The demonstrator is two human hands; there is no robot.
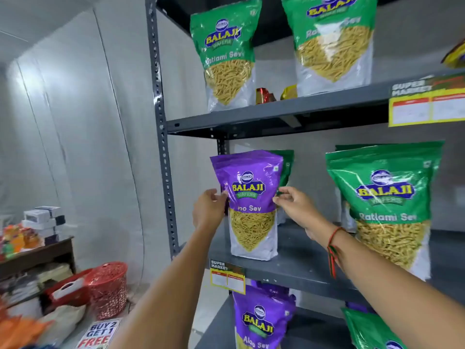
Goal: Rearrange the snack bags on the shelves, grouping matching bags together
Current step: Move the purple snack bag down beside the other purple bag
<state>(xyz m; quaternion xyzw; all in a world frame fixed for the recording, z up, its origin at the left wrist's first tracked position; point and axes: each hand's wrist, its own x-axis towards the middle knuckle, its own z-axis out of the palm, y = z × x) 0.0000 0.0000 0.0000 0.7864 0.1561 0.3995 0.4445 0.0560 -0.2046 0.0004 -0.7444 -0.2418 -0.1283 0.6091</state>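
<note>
A purple Aloo Sev bag (251,197) stands upright at the left end of the middle shelf (297,268). My left hand (208,210) grips its left edge and my right hand (294,205) pinches its right edge. A green bag (286,167) is mostly hidden behind it. A green Ratlami Sev bag (387,205) stands to the right on the same shelf. Two green Ratlami Sev bags (226,54) (332,39) stand on the upper shelf. Below, another purple Aloo Sev bag (261,318) and a green bag (372,331) sit on the lower shelf.
The grey shelf upright (161,122) runs along the left of the rack. Yellow price labels (227,275) (427,104) hang on the shelf edges. On the floor at left stand a red basket (108,288), a "Buy 2 Get 1 Free" sign (98,333) and a dark table (37,255) with goods.
</note>
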